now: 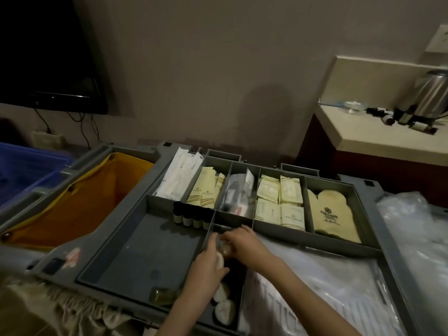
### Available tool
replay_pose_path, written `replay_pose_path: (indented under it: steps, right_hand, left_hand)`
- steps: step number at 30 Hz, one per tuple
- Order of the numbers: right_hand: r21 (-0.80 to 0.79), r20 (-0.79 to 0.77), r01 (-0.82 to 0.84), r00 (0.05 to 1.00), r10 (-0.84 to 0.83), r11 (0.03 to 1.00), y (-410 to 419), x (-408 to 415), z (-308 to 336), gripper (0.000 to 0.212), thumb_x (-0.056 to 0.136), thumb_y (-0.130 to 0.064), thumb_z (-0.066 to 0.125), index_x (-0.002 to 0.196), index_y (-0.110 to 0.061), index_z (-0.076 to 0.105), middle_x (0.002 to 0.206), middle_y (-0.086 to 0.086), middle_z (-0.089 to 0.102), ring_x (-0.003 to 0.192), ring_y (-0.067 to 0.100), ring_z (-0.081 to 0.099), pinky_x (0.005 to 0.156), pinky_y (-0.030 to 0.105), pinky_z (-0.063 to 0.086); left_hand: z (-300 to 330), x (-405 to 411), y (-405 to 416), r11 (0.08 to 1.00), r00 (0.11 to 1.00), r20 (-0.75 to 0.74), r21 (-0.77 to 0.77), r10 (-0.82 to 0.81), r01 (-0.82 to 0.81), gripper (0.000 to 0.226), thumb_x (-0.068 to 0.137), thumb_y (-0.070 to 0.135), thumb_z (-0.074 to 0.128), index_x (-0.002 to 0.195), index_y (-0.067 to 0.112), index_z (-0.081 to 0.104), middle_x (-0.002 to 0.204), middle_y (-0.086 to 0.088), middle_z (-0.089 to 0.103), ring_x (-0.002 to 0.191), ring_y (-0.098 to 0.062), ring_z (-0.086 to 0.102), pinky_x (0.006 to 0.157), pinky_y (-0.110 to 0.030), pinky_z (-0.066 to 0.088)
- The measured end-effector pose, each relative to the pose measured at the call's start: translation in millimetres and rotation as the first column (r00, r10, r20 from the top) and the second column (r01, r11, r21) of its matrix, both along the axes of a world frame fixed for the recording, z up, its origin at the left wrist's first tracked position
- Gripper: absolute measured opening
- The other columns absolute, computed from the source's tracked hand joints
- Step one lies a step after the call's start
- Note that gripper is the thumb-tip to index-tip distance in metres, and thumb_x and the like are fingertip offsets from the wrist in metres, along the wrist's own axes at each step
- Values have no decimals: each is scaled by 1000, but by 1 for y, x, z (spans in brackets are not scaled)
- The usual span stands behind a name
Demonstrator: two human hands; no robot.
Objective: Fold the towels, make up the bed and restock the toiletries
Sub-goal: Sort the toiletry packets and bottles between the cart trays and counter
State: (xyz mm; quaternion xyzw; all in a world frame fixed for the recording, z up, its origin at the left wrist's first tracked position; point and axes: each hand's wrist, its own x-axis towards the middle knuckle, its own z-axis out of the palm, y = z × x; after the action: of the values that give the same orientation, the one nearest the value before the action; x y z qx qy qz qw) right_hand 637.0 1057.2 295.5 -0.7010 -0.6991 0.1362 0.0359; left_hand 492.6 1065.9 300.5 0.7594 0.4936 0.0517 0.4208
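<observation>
A grey housekeeping cart tray (155, 248) holds toiletries in compartments. Both hands reach into a narrow slot with round wrapped soaps (224, 309). My left hand (206, 265) grips a wrapped soap (220, 259) there. My right hand (242, 243) curls its fingers round a small item beside it; what it holds is blurred. Small dark bottles (191, 215) stand in a row at the back of the wide compartment. Cream sachets (281, 202), white long packets (179, 175) and cream mitts (332, 214) fill the rear slots.
An orange laundry bag (80, 202) hangs at the cart's left, a blue bin (24, 170) beyond it. Clear plastic wrapping (412, 238) lies at the right. A counter (378, 139) with a kettle (429, 98) stands at the back right. A television (48, 69) hangs at the upper left.
</observation>
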Motion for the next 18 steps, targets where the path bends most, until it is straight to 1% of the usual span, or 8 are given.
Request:
replay_pose_path:
  steps: [2, 3, 6, 8, 11, 13, 15, 18]
  right_hand:
    - [38, 5, 10, 1000, -10, 999, -5, 6, 3, 45, 90, -17, 55, 134, -20, 48, 136, 2, 49, 135, 17, 33, 117, 40, 1]
    - [64, 11, 11, 1000, -12, 998, -7, 10, 5, 46, 91, -18, 55, 136, -21, 46, 141, 1, 45, 138, 16, 27, 117, 42, -2]
    - [104, 44, 21, 999, -25, 994, -18, 18, 10, 47, 95, -32, 51, 140, -27, 41, 154, -3, 27, 145, 14, 9, 116, 45, -6]
    - [110, 43, 55, 997, -60, 992, -25, 26, 11, 48, 97, -39, 45, 143, -29, 36, 158, -4, 16, 146, 13, 2, 116, 43, -8]
    - [120, 42, 121, 991, -127, 985, -36, 44, 17, 51, 97, -43, 41, 145, -30, 30, 159, -6, 9, 146, 12, 1, 116, 42, -6]
    - [138, 45, 172, 983, -180, 975, -44, 62, 22, 52, 96, -43, 43, 145, -32, 29, 159, -6, 9, 146, 14, 4, 117, 43, -2]
    - [140, 75, 227, 968, -239, 964, -52, 85, 29, 51, 96, -43, 44, 145, -32, 30, 159, -6, 10, 146, 16, 7, 117, 43, 1]
    - [176, 94, 324, 934, -343, 930, -68, 128, 42, 50, 96, -43, 44, 144, -31, 32, 157, -6, 17, 144, 16, 13, 118, 42, 7]
  left_hand:
    - [-4, 0, -2, 997, 999, -33, 66, -24, 26, 84, 87, 20, 66, 149, 28, 10, 140, -2, 45, 125, -20, 46, 99, -30, 43]
    - [-6, 1, -4, 993, 998, -52, 111, -39, 45, 81, 87, 20, 66, 148, 26, 13, 142, -1, 42, 127, -19, 44, 101, -32, 42]
    - [-9, 3, -9, 969, 997, -54, 242, -47, 59, 65, 92, 21, 58, 146, 22, 22, 146, 3, 34, 131, -15, 37, 104, -28, 38]
    - [-9, 7, -10, 952, 998, -36, 299, -52, 61, 58, 95, 23, 51, 146, 21, 23, 148, 3, 30, 134, -14, 33, 105, -25, 35]
    - [1, 20, -7, 905, 995, -82, 416, -63, 92, 54, 99, 23, 43, 148, 20, 21, 157, 2, 12, 146, -18, 8, 116, -27, 17]
    - [13, 36, -1, 848, 991, -114, 515, -76, 124, 52, 99, 23, 41, 148, 25, 23, 159, 4, -1, 147, -19, -8, 118, -32, 1]
    - [27, 58, 6, 794, 985, -138, 586, -103, 165, 53, 99, 25, 40, 148, 27, 21, 160, 3, -6, 146, -21, -12, 116, -36, -7]
    - [45, 103, 9, 742, 976, -139, 635, -167, 217, 52, 97, 25, 42, 146, 25, 26, 160, 0, 0, 146, -23, -7, 118, -39, -4]
